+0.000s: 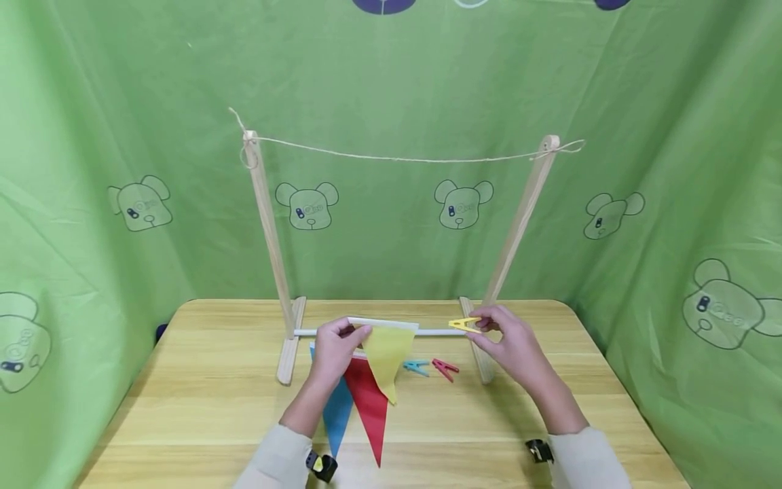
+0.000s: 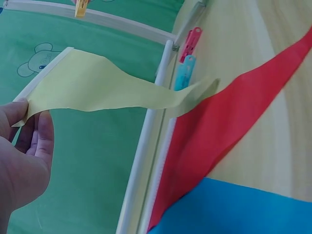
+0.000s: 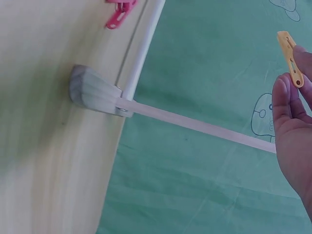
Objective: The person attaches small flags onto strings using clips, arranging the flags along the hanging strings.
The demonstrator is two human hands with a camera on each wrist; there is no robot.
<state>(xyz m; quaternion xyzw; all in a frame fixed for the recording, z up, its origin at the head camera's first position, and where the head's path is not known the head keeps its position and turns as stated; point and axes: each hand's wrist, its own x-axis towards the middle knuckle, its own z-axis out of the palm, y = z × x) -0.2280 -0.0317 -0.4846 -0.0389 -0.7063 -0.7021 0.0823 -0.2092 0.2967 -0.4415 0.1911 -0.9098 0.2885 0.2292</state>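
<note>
Left hand (image 1: pixel 332 350) pinches the top corner of the yellow pennant (image 1: pixel 386 358) between thumb and fingers, lifted just above the table (image 1: pixel 201 407), and the left wrist view shows the grip well: thumb on top, fingers (image 2: pixel 43 131) curled beneath, right at the white hem. The pennant itself is a thin yellow triangle with a white band along its top edge, hanging point-down and curling a little as it droops.

Right hand (image 1: pixel 513 343) holds the yellow clothespin (image 1: pixel 464 324) pinched between thumb and fingertips, its tip pointing toward the pennant. In the right wrist view the peg stands up out of the fingertips (image 3: pixel 282 97); whether its jaws are squeezed apart I cannot tell.

Both hands are up over the middle of the table's far half, in front of the white crossbar (image 1: pixel 436 332) of the wooden stand (image 1: pixel 269 224), with the twine line (image 1: pixel 403 159) strung across its two posts above.

On the table under the left hand lie a red pennant (image 1: pixel 369 404) and a blue pennant (image 1: pixel 336 411), side by side, overlapping. Just right of the yellow point rest a blue clothespin (image 1: pixel 417 367) and a red clothespin (image 1: pixel 445 369), near each other, close to the crossbar.
</note>
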